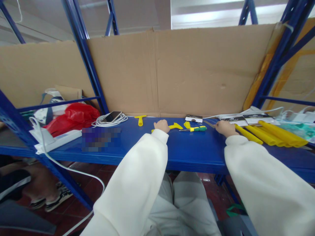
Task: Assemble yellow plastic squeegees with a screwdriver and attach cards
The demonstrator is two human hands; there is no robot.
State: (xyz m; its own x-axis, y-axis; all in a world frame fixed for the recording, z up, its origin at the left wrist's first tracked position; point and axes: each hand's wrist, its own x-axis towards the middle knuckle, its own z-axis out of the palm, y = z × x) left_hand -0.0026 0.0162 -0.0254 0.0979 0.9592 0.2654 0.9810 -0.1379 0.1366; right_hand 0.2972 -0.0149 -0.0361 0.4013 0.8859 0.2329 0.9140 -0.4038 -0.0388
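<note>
Handle of yellow plastic lies at mid-depth on the blue shelf, in the worker's left hand; that hand is curled shut around it, yellow showing on both sides of the fist; right hand is down at the near end of a thin strip, finger grip hidden from where I stand, so cannot tell whether clamped or merely touching.

Between the hands: screwdriver with green-and-yellow grip, lying flat; small yellow piece just behind it; black-and-white packet farther back, near the cardboard panel.

Right of the right hand: row of yellow tubes, side by side; left of the left hand: yellow T-shaped piece, apart from it; then coiled white cable with a phone on it; red plastic bag and white power strip at far left; beyond these, low down, another person's sneaker.
</note>
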